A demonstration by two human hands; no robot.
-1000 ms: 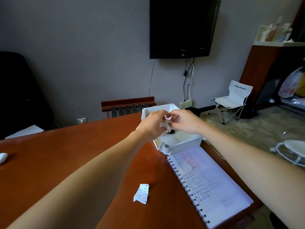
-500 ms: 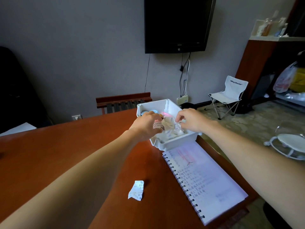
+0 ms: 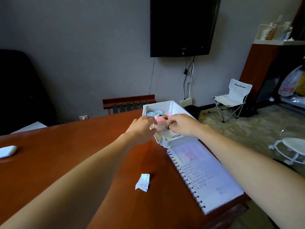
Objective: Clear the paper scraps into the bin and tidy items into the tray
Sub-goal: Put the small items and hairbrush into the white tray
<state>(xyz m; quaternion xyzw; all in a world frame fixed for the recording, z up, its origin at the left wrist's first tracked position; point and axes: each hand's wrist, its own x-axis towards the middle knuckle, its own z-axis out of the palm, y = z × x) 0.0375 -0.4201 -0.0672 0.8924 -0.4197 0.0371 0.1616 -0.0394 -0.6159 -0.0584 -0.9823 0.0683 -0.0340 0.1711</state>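
1. Tabletop [image 3: 66, 154]: your two forearms reach out over it toward the far right corner and converge above the tray.
2. Notebook [image 3: 203, 174]: spiral-bound and open at the near right. Its long axis runs near-to-far, with the far end just beside the tray.
3. Tray [image 3: 171, 141]: white, at the far right edge of the tabletop, long axis near-to-far. Small coloured items lie at its far end.
4. Bin [image 3: 193, 111]: dark, on the floor beyond the tray, well apart from the scrap.
5. Left grip [image 3: 142, 128]: knuckles up, above the tray's left wall. Fingers are curled round the left end of the hairbrush.
6. Right grip [image 3: 183, 124]: palm down over the tray. Thumb and forefinger are curled in at the brush's right edge. Cannot tell whether they pinch it.
7. Hairbrush [image 3: 160, 127]: pink, held above the tray between your grips. Bristles face you and the pink back faces away and up. The head's long axis runs left-right and the handle is hidden.
8. Paper scrap [image 3: 143, 182]: crumpled and printed, on the tabletop between your forearms, left of the notebook. Its long axis runs near-to-far, slightly tilted.
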